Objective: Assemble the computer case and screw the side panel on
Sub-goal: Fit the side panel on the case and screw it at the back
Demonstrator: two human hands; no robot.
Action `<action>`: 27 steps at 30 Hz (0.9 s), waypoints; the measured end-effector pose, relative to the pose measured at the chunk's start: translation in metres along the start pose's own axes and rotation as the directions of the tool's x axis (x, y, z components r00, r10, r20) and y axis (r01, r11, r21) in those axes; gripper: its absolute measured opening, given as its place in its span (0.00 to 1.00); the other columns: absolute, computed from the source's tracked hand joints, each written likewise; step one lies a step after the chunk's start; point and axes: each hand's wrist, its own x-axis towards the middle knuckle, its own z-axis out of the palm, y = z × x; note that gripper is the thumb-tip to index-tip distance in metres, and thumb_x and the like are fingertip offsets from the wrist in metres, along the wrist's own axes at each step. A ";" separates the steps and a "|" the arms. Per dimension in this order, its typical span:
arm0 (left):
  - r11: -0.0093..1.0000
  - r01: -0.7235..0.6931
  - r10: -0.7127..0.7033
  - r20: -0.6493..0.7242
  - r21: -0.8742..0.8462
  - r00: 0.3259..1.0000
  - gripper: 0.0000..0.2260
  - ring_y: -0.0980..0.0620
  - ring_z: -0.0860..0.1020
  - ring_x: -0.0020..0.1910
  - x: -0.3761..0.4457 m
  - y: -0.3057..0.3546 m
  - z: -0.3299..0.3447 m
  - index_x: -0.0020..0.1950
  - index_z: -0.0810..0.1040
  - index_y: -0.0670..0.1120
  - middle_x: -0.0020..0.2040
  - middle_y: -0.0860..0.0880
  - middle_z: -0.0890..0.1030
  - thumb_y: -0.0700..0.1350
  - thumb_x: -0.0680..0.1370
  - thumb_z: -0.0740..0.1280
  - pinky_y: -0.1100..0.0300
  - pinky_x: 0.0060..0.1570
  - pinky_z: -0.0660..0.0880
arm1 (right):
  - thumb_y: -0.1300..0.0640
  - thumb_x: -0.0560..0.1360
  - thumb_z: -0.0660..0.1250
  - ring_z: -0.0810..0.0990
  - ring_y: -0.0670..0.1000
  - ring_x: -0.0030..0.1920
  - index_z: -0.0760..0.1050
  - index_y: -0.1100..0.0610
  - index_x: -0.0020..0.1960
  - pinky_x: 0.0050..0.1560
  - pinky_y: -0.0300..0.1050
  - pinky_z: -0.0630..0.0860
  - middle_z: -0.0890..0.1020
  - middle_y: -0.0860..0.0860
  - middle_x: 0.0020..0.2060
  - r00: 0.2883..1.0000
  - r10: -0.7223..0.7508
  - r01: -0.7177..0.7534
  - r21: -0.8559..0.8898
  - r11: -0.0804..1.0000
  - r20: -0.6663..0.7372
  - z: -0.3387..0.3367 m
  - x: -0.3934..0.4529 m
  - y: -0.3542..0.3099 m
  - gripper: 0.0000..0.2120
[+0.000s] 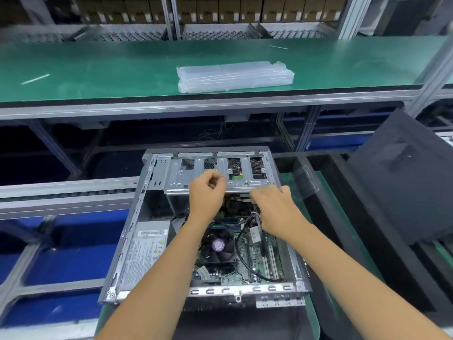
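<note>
Metal and heavy, the open computer case (pixel 157 217) lies on the desk (pixel 326 192) under you, so hold its stiff frame, not the breakable boards, while your left hand (pixel 207 192) curls shut on nothing I can see and your right hand (pixel 274 209) pinches a black cable (pixel 241 241).

PSU label (pixel 147 249): barcode, yellow warning triangle; txt too blurred.

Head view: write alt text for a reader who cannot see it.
Two bare hands reach into an open computer case lying on its side: the left hand is curled at the metal drive cage, the right hand at the black cables over the motherboard. A dark side panel leans at right, not yet fitted.
</note>
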 end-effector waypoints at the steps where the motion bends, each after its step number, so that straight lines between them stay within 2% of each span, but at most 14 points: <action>1: 1.000 0.011 -0.011 -0.025 0.003 1.000 0.06 0.61 0.70 0.29 0.000 -0.001 0.000 0.39 0.78 0.46 0.32 0.51 0.76 0.39 0.75 0.65 0.68 0.31 0.70 | 0.69 0.69 0.63 0.70 0.55 0.52 0.65 0.53 0.55 0.52 0.51 0.61 0.70 0.50 0.48 1.000 -0.012 0.012 -0.033 0.999 0.003 0.002 -0.003 -0.001 0.19; 4: 0.999 0.019 -0.016 -0.091 0.032 0.996 0.08 0.60 0.69 0.27 0.002 -0.003 0.002 0.36 0.75 0.47 0.30 0.53 0.74 0.40 0.75 0.64 0.65 0.29 0.69 | 0.67 0.67 0.67 0.67 0.55 0.54 0.62 0.53 0.59 0.54 0.53 0.61 0.67 0.52 0.53 0.998 -0.036 0.041 -0.087 0.995 0.058 0.011 -0.009 -0.002 0.25; 8: 0.966 -0.102 0.120 -0.064 0.238 0.991 0.08 0.56 0.71 0.29 0.026 0.016 0.003 0.36 0.73 0.50 0.29 0.53 0.74 0.43 0.76 0.63 0.58 0.30 0.70 | 0.68 0.68 0.61 0.68 0.53 0.53 0.67 0.52 0.51 0.54 0.49 0.63 0.70 0.49 0.49 0.998 -0.023 0.013 0.146 0.989 0.066 -0.005 0.006 0.010 0.16; 11: 0.872 -0.197 0.222 -0.003 0.449 0.975 0.06 0.54 0.73 0.33 0.068 0.042 0.004 0.38 0.73 0.49 0.32 0.54 0.74 0.44 0.75 0.62 0.57 0.32 0.69 | 0.67 0.70 0.59 0.71 0.54 0.50 0.72 0.55 0.48 0.48 0.46 0.68 0.74 0.51 0.47 0.999 0.023 -0.036 0.283 0.958 0.048 -0.020 0.031 0.008 0.10; 13: 0.818 -0.217 0.236 0.033 0.533 0.971 0.04 0.52 0.73 0.36 0.097 0.057 0.007 0.40 0.74 0.48 0.35 0.53 0.76 0.44 0.74 0.62 0.56 0.35 0.71 | 0.67 0.73 0.59 0.71 0.54 0.48 0.71 0.56 0.47 0.46 0.48 0.70 0.74 0.52 0.46 0.999 0.028 -0.040 0.334 0.942 0.040 -0.027 0.054 0.002 0.08; 15: 0.777 -0.229 0.225 0.080 0.587 0.971 0.04 0.49 0.74 0.39 0.124 0.067 0.008 0.44 0.75 0.47 0.40 0.52 0.78 0.43 0.75 0.62 0.55 0.38 0.72 | 0.67 0.74 0.59 0.72 0.56 0.50 0.72 0.58 0.48 0.50 0.51 0.72 0.75 0.54 0.48 0.999 0.039 -0.047 0.366 0.929 0.028 -0.035 0.078 -0.003 0.07; 19: 0.671 -0.276 0.234 0.157 0.688 0.960 0.05 0.47 0.74 0.41 0.174 0.073 0.003 0.47 0.74 0.45 0.44 0.49 0.78 0.41 0.75 0.60 0.56 0.38 0.69 | 0.65 0.76 0.60 0.73 0.56 0.55 0.75 0.59 0.51 0.50 0.49 0.70 0.76 0.55 0.52 1.000 0.017 -0.010 0.322 0.947 -0.019 -0.052 0.129 -0.001 0.08; 22: 0.622 -0.268 0.208 0.174 0.736 0.962 0.06 0.45 0.75 0.43 0.213 0.070 -0.005 0.50 0.74 0.44 0.47 0.48 0.77 0.40 0.75 0.60 0.55 0.39 0.70 | 0.65 0.76 0.59 0.74 0.57 0.55 0.76 0.60 0.54 0.54 0.50 0.72 0.76 0.56 0.54 0.998 0.001 0.015 0.279 0.960 -0.058 -0.073 0.177 0.008 0.10; 27: 0.522 -0.280 0.232 0.182 0.806 0.956 0.08 0.45 0.72 0.46 0.277 0.063 -0.016 0.54 0.72 0.43 0.52 0.46 0.74 0.38 0.75 0.61 0.55 0.41 0.67 | 0.67 0.75 0.60 0.75 0.59 0.55 0.74 0.60 0.57 0.55 0.52 0.74 0.75 0.57 0.56 0.991 0.064 -0.042 0.179 0.983 -0.118 -0.106 0.265 0.037 0.12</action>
